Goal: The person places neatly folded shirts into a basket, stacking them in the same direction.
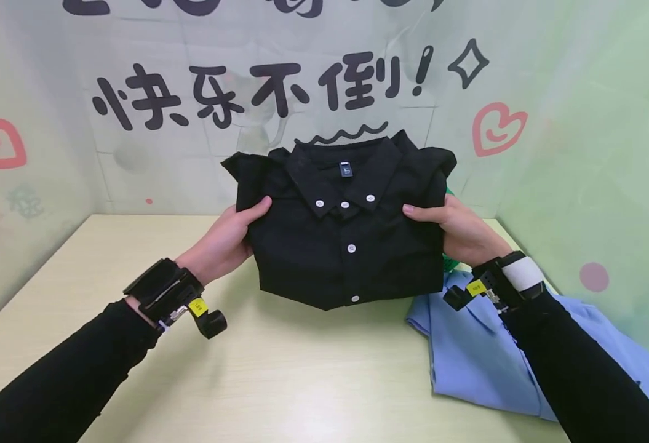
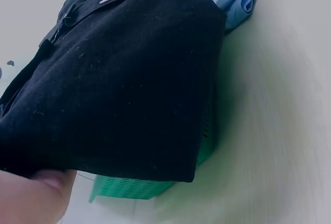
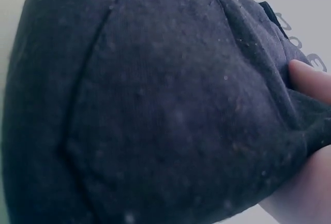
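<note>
A folded black button-up shirt [image 1: 302, 258] with white buttons is held up above the table, its collar at the top and facing me. My left hand [image 1: 227, 240] grips its left side, thumb on the front and the other fingers behind, hidden by the cloth. At the opposite side my right hand [image 1: 462, 231] holds it the same way. The shirt [image 2: 134, 89] fills much of the left wrist view, where part of the left hand [image 2: 36, 198] shows at the lower left corner. In the right wrist view the right hand [image 3: 310, 182] pinches the dark cloth [image 3: 165, 94].
A light blue folded garment [image 1: 479, 363] lies on the pale wooden table [image 1: 280, 381] at the right, under my right forearm. Behind the shirt stands a green perforated basket [image 2: 129, 188], mostly hidden in the head view. A printed cloth backdrop [image 1: 191, 166] closes off the back and sides.
</note>
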Motion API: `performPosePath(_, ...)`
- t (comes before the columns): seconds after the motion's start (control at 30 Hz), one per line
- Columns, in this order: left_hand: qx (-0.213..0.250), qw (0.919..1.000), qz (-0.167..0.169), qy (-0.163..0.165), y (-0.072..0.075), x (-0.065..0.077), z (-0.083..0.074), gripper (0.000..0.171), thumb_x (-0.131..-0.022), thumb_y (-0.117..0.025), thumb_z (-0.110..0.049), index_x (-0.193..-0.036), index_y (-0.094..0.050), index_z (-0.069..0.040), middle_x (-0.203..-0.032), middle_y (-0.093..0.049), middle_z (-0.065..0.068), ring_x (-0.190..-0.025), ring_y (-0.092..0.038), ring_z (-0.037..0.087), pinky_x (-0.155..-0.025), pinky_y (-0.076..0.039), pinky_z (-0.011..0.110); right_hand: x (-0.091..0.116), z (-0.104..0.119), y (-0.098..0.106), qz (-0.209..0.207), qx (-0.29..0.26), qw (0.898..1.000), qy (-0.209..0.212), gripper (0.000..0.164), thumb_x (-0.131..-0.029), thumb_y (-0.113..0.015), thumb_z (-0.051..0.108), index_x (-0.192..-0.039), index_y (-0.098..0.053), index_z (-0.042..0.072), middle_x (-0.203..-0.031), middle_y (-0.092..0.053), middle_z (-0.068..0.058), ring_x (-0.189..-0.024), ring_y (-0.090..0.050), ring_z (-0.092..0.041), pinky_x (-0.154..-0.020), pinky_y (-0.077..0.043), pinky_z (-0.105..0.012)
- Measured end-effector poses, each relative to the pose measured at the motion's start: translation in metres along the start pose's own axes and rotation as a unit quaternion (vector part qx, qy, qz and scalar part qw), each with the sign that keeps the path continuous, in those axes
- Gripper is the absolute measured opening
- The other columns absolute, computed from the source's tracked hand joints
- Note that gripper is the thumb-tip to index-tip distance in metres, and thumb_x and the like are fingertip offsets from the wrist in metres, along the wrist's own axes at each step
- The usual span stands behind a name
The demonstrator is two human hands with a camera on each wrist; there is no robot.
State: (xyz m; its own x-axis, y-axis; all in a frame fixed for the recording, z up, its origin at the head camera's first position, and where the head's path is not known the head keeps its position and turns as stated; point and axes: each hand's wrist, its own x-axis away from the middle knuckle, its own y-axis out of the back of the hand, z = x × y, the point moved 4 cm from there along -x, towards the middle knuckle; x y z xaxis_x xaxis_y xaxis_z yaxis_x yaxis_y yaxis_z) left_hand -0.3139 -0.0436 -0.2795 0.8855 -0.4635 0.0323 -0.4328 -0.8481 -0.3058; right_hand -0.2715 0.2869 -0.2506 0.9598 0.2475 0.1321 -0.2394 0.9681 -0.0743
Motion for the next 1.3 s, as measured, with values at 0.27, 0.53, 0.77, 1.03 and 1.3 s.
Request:
performPosePath(0.27,0.002,0.9998,-0.002,0.019,-0.005,-0.019,0.01,0.037,-0.103,-0.052,-0.031,-0.133,-0.042,-0.011,-0.127,-0.05,0.006,-0.111,-0.051,0.02,-0.09,-0.044,0.03,-0.008,-0.007,0.015,-0.018,-0.022,0.999,-0.02,0.037,-0.097,-0.063,0.014,-0.128,-0.044,0.009,-0.13,-0.05,-0.009,-0.115,-0.051,-0.029,-0.1,-0.037,-0.047)
performPosePath(0.53,0.003,0.9996,0.009,0.026,-0.013,-0.037,0.012,0.036,-0.104,-0.051,-0.03,-0.131,-0.043,-0.008,-0.124,-0.051,0.006,-0.109,-0.052,0.021,-0.088,-0.045,0.03,-0.011,-0.007,0.032,-0.037,-0.008,0.999,-0.025,0.041,-0.097,-0.063,0.016,-0.131,-0.041,0.013,-0.132,-0.048,-0.008,-0.117,-0.048,-0.029,-0.101,-0.036,-0.049)
performPosePath(0.77,0.023,0.999,0.009,0.037,-0.025,-0.058,0.008,0.03,-0.103,-0.054,-0.028,-0.123,-0.047,-0.006,-0.115,-0.055,0.006,-0.099,-0.056,0.019,-0.08,-0.047,0.027,-0.014,0.004,0.049,-0.057,0.001,0.998,-0.031,0.036,-0.097,-0.063,0.016,-0.127,-0.045,0.01,-0.124,-0.056,-0.005,-0.11,-0.056,-0.025,-0.098,-0.04,-0.045)
performPosePath(1.03,0.028,0.9978,-0.022,0.056,-0.025,-0.083,0.009,0.032,-0.101,-0.057,-0.028,-0.119,-0.051,-0.003,-0.105,-0.058,0.007,-0.087,-0.061,0.018,-0.071,-0.051,0.027,-0.028,0.017,0.064,-0.043,0.026,0.997,-0.054,0.041,-0.097,-0.063,0.015,-0.132,-0.042,0.009,-0.129,-0.051,-0.006,-0.113,-0.054,-0.025,-0.103,-0.037,-0.042)
performPosePath(1.3,0.006,0.9976,-0.02,0.066,-0.022,-0.098,0.017,0.029,-0.101,-0.058,-0.027,-0.112,-0.051,-0.001,-0.098,-0.061,0.007,-0.079,-0.063,0.018,-0.067,-0.052,0.027,-0.038,0.016,0.074,-0.062,0.019,0.994,-0.091,0.042,-0.097,-0.064,0.016,-0.132,-0.042,0.007,-0.129,-0.048,-0.006,-0.113,-0.051,-0.026,-0.106,-0.035,-0.04)
